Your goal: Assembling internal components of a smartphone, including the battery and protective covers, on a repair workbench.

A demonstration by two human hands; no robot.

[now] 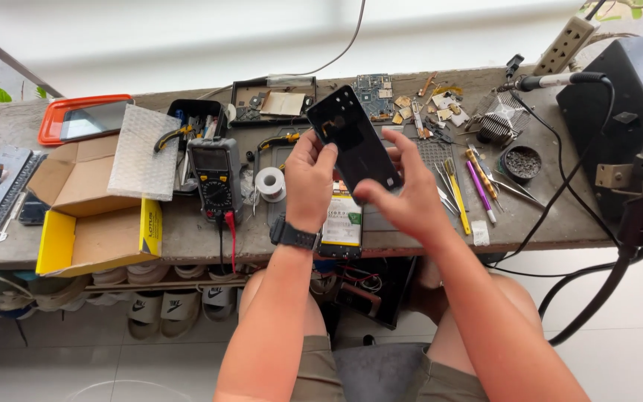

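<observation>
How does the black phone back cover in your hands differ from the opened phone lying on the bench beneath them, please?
The back cover is held up in the air, tilted, by both the left hand and right hand; the opened phone lies flat on the bench. The back cover shows a plain glossy black face; the opened phone shows a pale battery with green and yellow marks. Both are slim rectangles of similar size.
</observation>
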